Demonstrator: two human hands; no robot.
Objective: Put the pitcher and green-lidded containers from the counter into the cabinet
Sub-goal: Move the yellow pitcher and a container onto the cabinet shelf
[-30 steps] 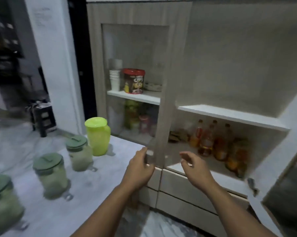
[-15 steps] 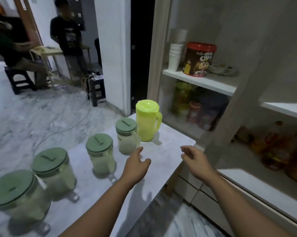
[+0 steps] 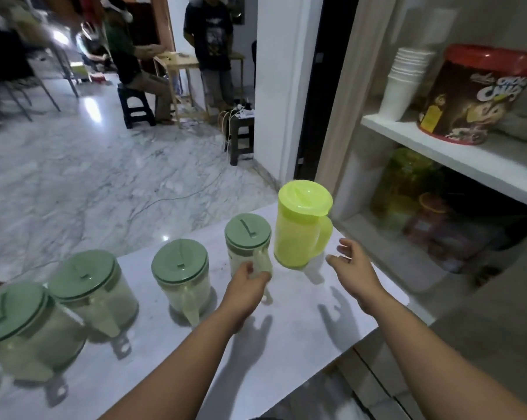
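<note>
Both hands have moved up to the jugs: the left hand (image 3: 246,283) now curls round a green-lidded container's handle (image 3: 263,263), while the right hand (image 3: 351,268), open and empty, sits just right of the yellow-green pitcher (image 3: 300,230), ready to lift.

White marble-look counter (image 3: 289,331) carries 4 green-lidded containers in a row w/ a lime pitcher (image 3: 301,228) at far right end: nearest-left one (image 3: 19,325), next (image 3: 92,289), third (image 3: 182,280), fourth (image 3: 247,241) just beside pitcher. All upright, handles facing near side.
</note>
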